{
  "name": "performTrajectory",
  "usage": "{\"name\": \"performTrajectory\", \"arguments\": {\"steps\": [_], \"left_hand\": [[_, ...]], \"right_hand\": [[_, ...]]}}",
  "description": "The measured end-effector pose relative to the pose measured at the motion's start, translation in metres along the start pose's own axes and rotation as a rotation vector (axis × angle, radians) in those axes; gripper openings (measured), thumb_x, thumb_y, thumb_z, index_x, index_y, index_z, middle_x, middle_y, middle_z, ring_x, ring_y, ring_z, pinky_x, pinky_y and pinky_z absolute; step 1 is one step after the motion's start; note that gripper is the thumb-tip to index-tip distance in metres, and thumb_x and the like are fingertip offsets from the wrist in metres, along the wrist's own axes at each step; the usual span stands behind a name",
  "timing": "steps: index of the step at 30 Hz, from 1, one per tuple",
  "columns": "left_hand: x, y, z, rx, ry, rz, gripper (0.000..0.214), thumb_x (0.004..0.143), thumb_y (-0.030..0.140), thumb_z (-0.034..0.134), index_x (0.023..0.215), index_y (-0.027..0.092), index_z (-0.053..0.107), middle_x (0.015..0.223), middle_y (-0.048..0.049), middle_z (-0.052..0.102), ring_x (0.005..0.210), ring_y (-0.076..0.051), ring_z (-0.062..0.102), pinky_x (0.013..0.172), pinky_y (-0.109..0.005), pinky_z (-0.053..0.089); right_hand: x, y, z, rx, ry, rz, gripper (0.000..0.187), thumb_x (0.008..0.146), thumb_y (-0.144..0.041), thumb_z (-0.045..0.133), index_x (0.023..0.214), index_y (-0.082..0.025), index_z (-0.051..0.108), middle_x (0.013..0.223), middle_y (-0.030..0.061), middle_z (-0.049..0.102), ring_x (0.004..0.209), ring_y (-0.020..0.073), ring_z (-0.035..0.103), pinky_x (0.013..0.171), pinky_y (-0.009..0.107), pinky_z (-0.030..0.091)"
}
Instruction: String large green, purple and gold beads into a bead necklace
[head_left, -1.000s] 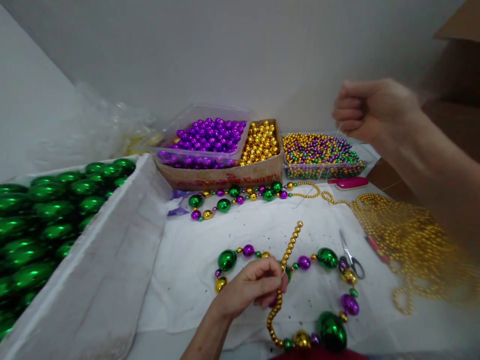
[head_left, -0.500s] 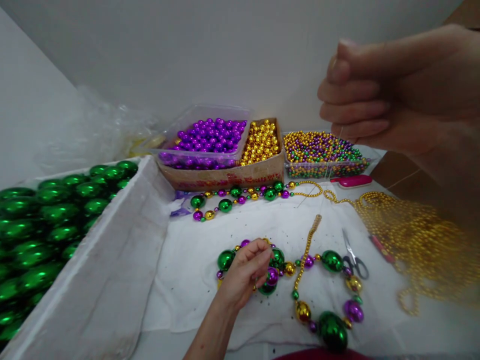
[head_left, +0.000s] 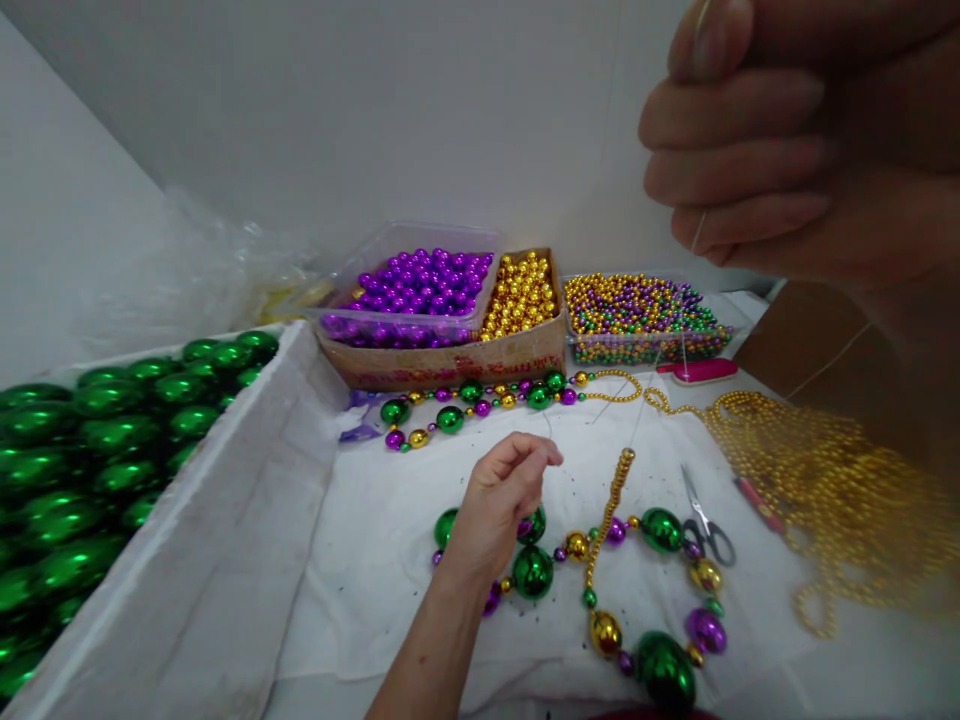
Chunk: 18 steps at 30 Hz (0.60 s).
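Note:
My right hand [head_left: 750, 140] is raised close to the camera at the upper right, fingers curled and pinching a thin clear thread. The thread runs down toward the top of a gold bead strand [head_left: 616, 480], which stands up off the cloth. That strand joins a bead garland [head_left: 664, 665] of large green, gold and purple balls. My left hand [head_left: 510, 490] is closed in a pinch above the other end of the garland, covering some of its balls. A fine thread end shows by its fingertips.
A white box of green balls [head_left: 112, 435] stands at left. Behind are purple beads [head_left: 427, 290], gold beads [head_left: 521, 290] and a tub of mixed beads [head_left: 637, 310]. Another garland [head_left: 450, 418], scissors [head_left: 701, 515], a pink-handled tool [head_left: 705, 371] and heaped gold chains [head_left: 840, 490] lie around.
My right hand has risen and come nearer the camera with the thread. My left hand has lifted slightly up and away from me; the garland balls beneath it have shifted.

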<state>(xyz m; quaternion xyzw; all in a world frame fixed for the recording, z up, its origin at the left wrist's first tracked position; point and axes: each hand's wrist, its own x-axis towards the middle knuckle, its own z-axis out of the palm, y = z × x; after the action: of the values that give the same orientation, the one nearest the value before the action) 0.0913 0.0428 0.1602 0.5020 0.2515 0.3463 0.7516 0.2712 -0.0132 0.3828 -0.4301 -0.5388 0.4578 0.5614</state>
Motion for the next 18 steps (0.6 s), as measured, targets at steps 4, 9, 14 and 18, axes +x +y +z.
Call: {"name": "performTrajectory", "arguments": {"steps": [4, 9, 14, 18], "left_hand": [[0.013, -0.011, 0.017, -0.003, -0.115, -0.041, 0.021, 0.086, 0.033, 0.055, 0.077, 0.014, 0.052, 0.097, -0.0077, 0.066, 0.043, -0.001, 0.033, 0.039, -0.019, 0.011], [0.016, -0.028, 0.028, -0.077, -0.153, -0.140, 0.024, 0.087, 0.036, 0.051, 0.076, 0.016, 0.043, 0.089, -0.0110, 0.070, 0.039, -0.001, 0.034, 0.038, -0.019, 0.011], [0.012, -0.033, 0.028, -0.099, -0.145, -0.203, 0.026, 0.082, 0.040, 0.056, 0.076, 0.017, 0.044, 0.067, -0.0046, 0.067, 0.036, -0.002, 0.032, 0.038, -0.018, 0.010], [0.008, -0.034, 0.025, -0.106, -0.117, -0.225, 0.026, 0.080, 0.039, 0.060, 0.077, 0.017, 0.047, 0.060, 0.0004, 0.061, 0.036, -0.001, 0.029, 0.037, -0.017, 0.007]], "right_hand": [[0.001, -0.001, 0.005, -0.008, 0.075, -0.002, 0.042, 0.099, -0.020, 0.025, 0.063, -0.014, 0.045, 0.058, -0.0056, 0.024, 0.045, -0.0012, 0.027, 0.034, 0.016, 0.014], [0.010, 0.006, -0.009, 0.051, 0.015, 0.029, 0.037, 0.098, -0.022, 0.031, 0.065, -0.015, 0.046, 0.060, -0.0050, 0.019, 0.044, 0.0025, 0.022, 0.033, 0.013, 0.022], [0.023, 0.017, -0.027, 0.098, 0.068, 0.062, 0.036, 0.097, -0.020, 0.033, 0.065, -0.016, 0.047, 0.058, -0.0050, 0.022, 0.042, 0.0031, 0.022, 0.034, 0.014, 0.024], [0.031, 0.028, -0.043, 0.159, 0.121, 0.096, 0.033, 0.096, -0.019, 0.036, 0.066, -0.016, 0.048, 0.054, -0.0053, 0.025, 0.041, 0.0040, 0.022, 0.033, 0.015, 0.022]]}}
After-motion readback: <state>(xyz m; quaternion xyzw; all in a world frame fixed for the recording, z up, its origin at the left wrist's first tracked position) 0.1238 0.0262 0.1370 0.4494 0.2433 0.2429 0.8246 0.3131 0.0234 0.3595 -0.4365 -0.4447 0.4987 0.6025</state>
